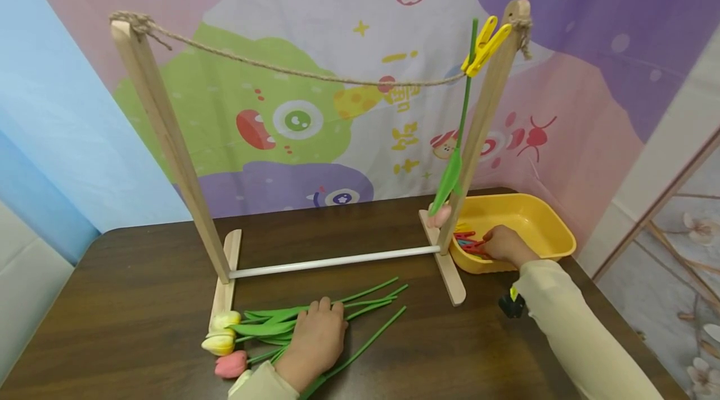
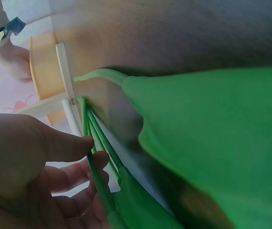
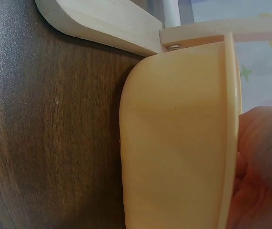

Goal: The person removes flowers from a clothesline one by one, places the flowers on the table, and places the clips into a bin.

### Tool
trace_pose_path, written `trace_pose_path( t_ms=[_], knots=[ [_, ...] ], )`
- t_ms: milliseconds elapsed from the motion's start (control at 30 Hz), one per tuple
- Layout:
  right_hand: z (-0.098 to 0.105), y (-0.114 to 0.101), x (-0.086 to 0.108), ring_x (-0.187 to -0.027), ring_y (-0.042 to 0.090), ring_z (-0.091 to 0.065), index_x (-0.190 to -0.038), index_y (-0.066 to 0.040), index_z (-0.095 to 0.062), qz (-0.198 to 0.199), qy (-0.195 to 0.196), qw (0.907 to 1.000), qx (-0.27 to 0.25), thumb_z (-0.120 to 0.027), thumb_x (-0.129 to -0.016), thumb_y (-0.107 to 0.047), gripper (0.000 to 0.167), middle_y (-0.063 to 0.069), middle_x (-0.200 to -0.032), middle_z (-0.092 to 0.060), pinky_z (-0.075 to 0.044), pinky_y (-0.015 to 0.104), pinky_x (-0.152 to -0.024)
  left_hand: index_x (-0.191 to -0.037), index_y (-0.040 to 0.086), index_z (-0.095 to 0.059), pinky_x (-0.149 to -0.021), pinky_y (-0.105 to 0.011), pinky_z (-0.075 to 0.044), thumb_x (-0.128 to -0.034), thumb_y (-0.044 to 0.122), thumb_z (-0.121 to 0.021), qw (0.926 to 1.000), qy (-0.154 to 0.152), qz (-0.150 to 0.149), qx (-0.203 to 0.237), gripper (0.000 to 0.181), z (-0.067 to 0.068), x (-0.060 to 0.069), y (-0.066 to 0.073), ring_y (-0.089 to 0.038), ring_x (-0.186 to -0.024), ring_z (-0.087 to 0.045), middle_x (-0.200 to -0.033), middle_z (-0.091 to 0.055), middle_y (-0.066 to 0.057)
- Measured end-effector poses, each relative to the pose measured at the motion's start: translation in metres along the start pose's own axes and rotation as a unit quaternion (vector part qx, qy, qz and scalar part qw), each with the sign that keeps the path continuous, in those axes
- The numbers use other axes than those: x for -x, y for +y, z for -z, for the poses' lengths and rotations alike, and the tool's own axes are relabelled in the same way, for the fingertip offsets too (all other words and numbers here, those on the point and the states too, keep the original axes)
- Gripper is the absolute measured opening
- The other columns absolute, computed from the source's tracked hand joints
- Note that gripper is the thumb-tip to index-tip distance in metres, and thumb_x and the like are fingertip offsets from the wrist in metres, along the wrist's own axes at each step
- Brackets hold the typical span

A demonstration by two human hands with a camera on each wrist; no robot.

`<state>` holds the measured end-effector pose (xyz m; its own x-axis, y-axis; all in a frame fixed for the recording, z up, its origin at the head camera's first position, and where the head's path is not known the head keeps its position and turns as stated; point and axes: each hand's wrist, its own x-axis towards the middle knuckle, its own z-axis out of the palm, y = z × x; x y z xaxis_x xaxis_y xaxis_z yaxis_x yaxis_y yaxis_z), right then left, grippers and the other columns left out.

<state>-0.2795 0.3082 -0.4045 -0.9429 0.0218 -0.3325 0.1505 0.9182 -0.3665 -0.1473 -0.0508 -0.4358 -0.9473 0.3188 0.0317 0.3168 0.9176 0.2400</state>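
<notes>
My left hand point(image 1: 317, 336) is over a bunch of artificial tulips point(image 1: 264, 328) with yellow and pink heads. In the left wrist view, its thumb and index finger pinch a green tulip stem point(image 2: 97, 179). The right hand point(image 1: 508, 245) reaches into a yellow plastic basin point(image 1: 540, 215), its fingertips at a red clothespin point(image 1: 475, 249); the basin wall hides them in the right wrist view, so a firm grip cannot be confirmed. A pink tulip point(image 1: 441, 215) hangs head down from a rope point(image 1: 292, 70), held by a yellow clothespin point(image 1: 485, 49).
The rope runs between two wooden posts point(image 1: 169, 137) joined low down by a white rod point(image 1: 337, 260). The stand's wooden feet point(image 1: 450, 281) rest on the dark table point(image 1: 112, 300). A patterned curtain point(image 1: 337, 6) hangs behind, and a wall stands at the right.
</notes>
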Motion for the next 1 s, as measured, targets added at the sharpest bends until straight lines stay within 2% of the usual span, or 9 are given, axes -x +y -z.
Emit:
trace_pose_path(
  t_ms=[400, 700, 867, 1000],
  knots=[
    [0.001, -0.003, 0.002, -0.096, 0.037, -0.056, -0.116, 0.016, -0.054, -0.004, -0.007, 1.0000, 0.002, -0.058, -0.085, -0.016, 0.045, 0.032, -0.115, -0.057, -0.043, 0.050, -0.093, -0.092, 0.004, -0.059, -0.062, -0.042, -0.041, -0.0870, 0.019, -0.063, 1.0000, -0.004, 0.006, 0.004, 0.016, 0.004, 0.001, -0.001, -0.027, -0.078, -0.053, -0.084, -0.053, -0.009],
    [-0.001, -0.003, 0.005, -0.093, 0.034, -0.056, -0.118, 0.015, -0.053, -0.010, 0.001, 0.9997, -0.022, -0.058, -0.087, -0.022, 0.048, 0.030, -0.114, -0.058, -0.045, 0.049, -0.089, -0.096, 0.003, -0.059, -0.061, -0.041, -0.040, -0.0871, 0.018, -0.063, 0.9998, 0.004, 0.008, 0.018, 0.018, 0.004, 0.001, -0.002, -0.027, -0.079, -0.053, -0.084, -0.053, -0.009],
    [-0.001, -0.003, 0.008, -0.099, 0.038, -0.054, -0.122, 0.015, -0.049, -0.019, 0.009, 0.9991, -0.037, -0.055, -0.089, -0.025, 0.052, 0.032, -0.120, -0.053, -0.043, 0.050, -0.092, -0.086, 0.008, -0.055, -0.060, -0.039, -0.037, -0.0881, 0.019, -0.062, 0.9993, -0.006, 0.011, 0.035, 0.013, 0.006, 0.001, -0.003, -0.024, -0.075, -0.050, -0.079, -0.049, -0.005],
    [-0.001, -0.002, 0.010, -0.104, 0.042, -0.054, -0.120, 0.014, -0.051, -0.005, 0.041, 0.9987, -0.030, -0.054, -0.090, -0.025, 0.049, 0.032, -0.121, -0.053, -0.044, 0.051, -0.091, -0.080, 0.011, -0.052, -0.057, -0.036, -0.036, -0.0891, 0.019, -0.061, 0.9990, -0.011, 0.008, 0.043, 0.015, 0.009, 0.000, -0.005, -0.021, -0.071, -0.048, -0.076, -0.047, -0.003]
  ],
)
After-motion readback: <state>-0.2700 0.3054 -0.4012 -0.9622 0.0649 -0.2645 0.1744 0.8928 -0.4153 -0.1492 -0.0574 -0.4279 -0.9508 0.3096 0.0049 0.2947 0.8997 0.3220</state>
